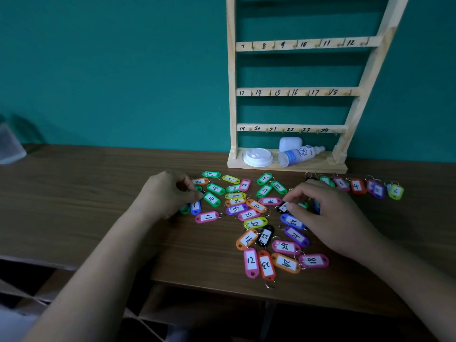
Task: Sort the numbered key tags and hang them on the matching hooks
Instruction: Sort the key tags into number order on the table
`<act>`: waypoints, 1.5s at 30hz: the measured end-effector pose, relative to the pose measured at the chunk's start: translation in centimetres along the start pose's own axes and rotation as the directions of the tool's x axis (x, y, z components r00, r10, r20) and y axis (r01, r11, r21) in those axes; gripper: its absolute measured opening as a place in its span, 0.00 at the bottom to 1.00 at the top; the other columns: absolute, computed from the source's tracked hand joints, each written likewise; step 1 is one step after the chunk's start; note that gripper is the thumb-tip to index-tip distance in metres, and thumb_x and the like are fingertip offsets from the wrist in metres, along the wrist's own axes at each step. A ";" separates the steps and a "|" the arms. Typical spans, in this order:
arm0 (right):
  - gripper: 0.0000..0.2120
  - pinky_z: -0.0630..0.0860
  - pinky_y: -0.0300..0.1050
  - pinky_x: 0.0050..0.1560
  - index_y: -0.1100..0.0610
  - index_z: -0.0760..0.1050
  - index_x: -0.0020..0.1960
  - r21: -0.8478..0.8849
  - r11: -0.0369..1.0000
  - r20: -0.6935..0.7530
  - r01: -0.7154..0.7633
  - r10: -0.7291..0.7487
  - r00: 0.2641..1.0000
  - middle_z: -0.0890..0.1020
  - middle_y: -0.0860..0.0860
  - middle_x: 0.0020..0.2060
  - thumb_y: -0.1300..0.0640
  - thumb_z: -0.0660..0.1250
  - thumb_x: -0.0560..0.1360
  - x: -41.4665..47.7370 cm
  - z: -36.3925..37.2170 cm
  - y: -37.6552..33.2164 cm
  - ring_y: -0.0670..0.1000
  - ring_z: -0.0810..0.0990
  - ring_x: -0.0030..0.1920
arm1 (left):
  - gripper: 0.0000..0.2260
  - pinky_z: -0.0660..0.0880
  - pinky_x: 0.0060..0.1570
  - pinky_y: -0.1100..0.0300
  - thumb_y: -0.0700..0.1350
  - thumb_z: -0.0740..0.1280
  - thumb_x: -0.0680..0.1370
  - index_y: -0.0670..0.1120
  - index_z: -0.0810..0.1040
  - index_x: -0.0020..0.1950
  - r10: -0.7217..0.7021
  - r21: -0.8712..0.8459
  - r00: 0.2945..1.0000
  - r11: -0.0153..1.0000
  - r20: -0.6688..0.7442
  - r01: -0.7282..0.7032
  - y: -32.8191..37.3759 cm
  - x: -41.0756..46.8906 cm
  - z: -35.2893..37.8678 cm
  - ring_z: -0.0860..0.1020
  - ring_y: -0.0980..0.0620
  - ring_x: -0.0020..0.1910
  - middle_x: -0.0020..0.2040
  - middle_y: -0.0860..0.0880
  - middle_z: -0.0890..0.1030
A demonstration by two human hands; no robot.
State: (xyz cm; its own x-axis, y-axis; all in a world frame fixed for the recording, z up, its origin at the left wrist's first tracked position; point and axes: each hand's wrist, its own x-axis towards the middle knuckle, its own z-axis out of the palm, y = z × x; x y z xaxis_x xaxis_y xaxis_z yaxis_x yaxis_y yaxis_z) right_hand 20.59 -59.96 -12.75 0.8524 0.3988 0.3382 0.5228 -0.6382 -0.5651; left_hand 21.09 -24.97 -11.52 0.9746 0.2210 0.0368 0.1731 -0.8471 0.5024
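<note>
Tags [256, 222] lie jumbled on bench [98, 198] below rack [232, 107]; left hand [167, 193] curls at tags near green 10 [211, 199], right hand [323, 213] touches black tag [282, 207], grip unclear for both; risk: tangled rings drag neighbours along, or 6/9 misread upside down.

Your brown table [74, 193], teal wall [111, 70] behind
You have a white cup lid [257, 157] beside a spray bottle [296, 155] lying on its side, a white case [290, 143] just behind it, a clear plastic container [9, 144] at far left.
</note>
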 end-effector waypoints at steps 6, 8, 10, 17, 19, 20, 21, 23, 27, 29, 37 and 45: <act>0.07 0.74 0.37 0.53 0.43 0.83 0.52 0.003 1.000 -0.021 0.006 -0.006 1.000 0.81 0.37 0.47 0.56 0.74 0.79 0.0 -0.4 0.0 0.38 0.79 0.55 | 0.06 0.79 0.44 0.56 0.55 0.75 0.78 0.54 0.84 0.44 0.002 -0.098 0.994 0.995 -0.109 -0.013 -0.5 -0.3 -0.6 0.82 0.55 0.47 0.43 0.56 0.85; 0.07 0.73 0.34 0.53 0.43 0.83 0.52 0.002 1.000 -0.026 0.006 -0.006 1.000 0.81 0.36 0.47 0.55 0.74 0.79 0.0 -0.6 0.0 0.38 0.79 0.55 | 0.07 0.79 0.46 0.56 0.55 0.75 0.77 0.54 0.84 0.44 0.007 -0.140 0.986 0.990 -0.169 -0.031 -0.6 -0.5 -0.8 0.82 0.56 0.47 0.43 0.57 0.85; 0.07 0.71 0.32 0.52 0.43 0.83 0.52 -0.002 1.000 -0.025 0.002 -0.002 1.000 0.81 0.36 0.47 0.55 0.74 0.79 0.0 -0.6 0.0 0.38 0.79 0.55 | 0.09 0.80 0.45 0.56 0.57 0.77 0.75 0.53 0.83 0.44 0.032 -0.122 0.985 0.991 -0.168 -0.053 -0.3 -0.6 -0.7 0.82 0.57 0.45 0.43 0.57 0.85; 0.07 0.70 0.28 0.51 0.43 0.83 0.52 0.015 1.000 -0.016 -0.007 0.007 1.000 0.81 0.36 0.47 0.55 0.74 0.79 0.0 -0.7 -0.5 0.37 0.78 0.55 | 0.10 0.73 0.40 0.60 0.58 0.78 0.73 0.54 0.83 0.43 0.027 0.067 0.996 0.998 -0.082 -0.021 -0.4 0.3 0.8 0.80 0.58 0.46 0.44 0.57 0.83; 0.07 0.69 0.26 0.51 0.43 0.83 0.52 0.020 1.000 -0.015 -0.011 0.011 1.000 0.81 0.36 0.47 0.56 0.74 0.79 0.0 -0.7 -0.6 0.37 0.78 0.55 | 0.08 0.72 0.41 0.60 0.57 0.76 0.76 0.55 0.85 0.44 0.012 0.100 0.995 0.995 -0.097 -0.002 -0.4 0.6 0.9 0.81 0.55 0.47 0.44 0.56 0.84; 0.07 0.69 0.25 0.51 0.43 0.83 0.52 0.020 1.000 -0.016 -0.008 0.009 1.000 0.81 0.36 0.47 0.56 0.74 0.79 -0.1 -0.7 -0.6 0.37 0.78 0.55 | 0.08 0.72 0.40 0.60 0.58 0.75 0.77 0.55 0.85 0.46 0.002 0.129 0.995 0.992 -0.100 0.011 -0.4 0.7 0.9 0.81 0.54 0.46 0.43 0.55 0.84; 0.08 0.69 0.25 0.52 0.43 0.83 0.51 0.022 1.000 -0.019 -0.004 0.005 1.000 0.81 0.36 0.46 0.56 0.74 0.79 -0.1 -0.7 -0.7 0.37 0.79 0.55 | 0.08 0.72 0.39 0.59 0.59 0.74 0.77 0.55 0.85 0.47 -0.008 0.166 0.995 0.986 -0.100 0.024 -0.3 0.8 0.9 0.81 0.53 0.45 0.43 0.54 0.84; 0.08 0.69 0.25 0.52 0.43 0.83 0.51 0.033 0.999 -0.025 0.003 -0.002 1.000 0.81 0.35 0.47 0.56 0.74 0.79 -0.1 -0.7 -0.9 0.38 0.79 0.55 | 0.10 0.75 0.38 0.57 0.60 0.73 0.78 0.55 0.85 0.47 -0.021 0.203 0.996 0.978 -0.087 0.038 -0.2 0.9 0.8 0.80 0.54 0.43 0.43 0.53 0.84; 0.08 0.70 0.25 0.52 0.43 0.83 0.51 0.041 0.999 -0.020 0.009 -0.008 1.000 0.81 0.36 0.47 0.56 0.74 0.79 -0.3 -0.7 -1.3 0.38 0.79 0.55 | 0.07 0.78 0.42 0.58 0.57 0.77 0.74 0.56 0.84 0.45 -0.007 0.135 0.996 0.991 -0.084 0.018 -0.6 0.3 0.1 0.81 0.54 0.46 0.44 0.55 0.84; 0.07 0.70 0.26 0.52 0.43 0.83 0.51 0.039 0.999 -0.018 0.012 -0.011 1.000 0.81 0.36 0.47 0.56 0.74 0.79 -0.2 -0.7 -1.4 0.38 0.79 0.55 | 0.06 0.74 0.39 0.61 0.53 0.78 0.74 0.58 0.82 0.45 0.005 0.144 0.997 0.990 -0.080 0.006 -0.6 0.1 -0.2 0.82 0.53 0.47 0.45 0.55 0.83; 0.05 0.73 0.32 0.52 0.44 0.82 0.52 0.055 0.998 -0.017 0.016 -0.015 1.000 0.82 0.38 0.46 0.54 0.73 0.79 0.0 -0.1 -2.0 0.40 0.80 0.54 | 0.04 0.75 0.43 0.65 0.47 0.77 0.75 0.56 0.84 0.44 0.105 -0.111 0.979 0.986 -0.174 -0.125 1.4 -1.7 -0.7 0.81 0.63 0.43 0.40 0.59 0.85; 0.21 0.74 0.31 0.51 0.42 0.79 0.63 0.193 0.981 0.067 -0.029 0.017 0.998 0.84 0.37 0.50 0.35 0.75 0.73 0.5 1.5 -4.0 0.37 0.82 0.54 | 0.06 0.78 0.44 0.59 0.48 0.79 0.75 0.55 0.84 0.47 0.284 -0.335 0.945 0.885 -0.159 -0.323 6.4 -4.7 0.7 0.83 0.58 0.41 0.42 0.56 0.86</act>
State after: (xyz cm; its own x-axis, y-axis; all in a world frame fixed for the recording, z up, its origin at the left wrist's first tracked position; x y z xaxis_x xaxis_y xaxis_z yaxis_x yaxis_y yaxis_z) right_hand 18.85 -56.21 -11.43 0.8584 0.4312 0.2779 0.4860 -0.5103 -0.7095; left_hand 17.68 -31.71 -9.08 0.9479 0.0450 0.3153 -0.2088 -0.6596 0.7220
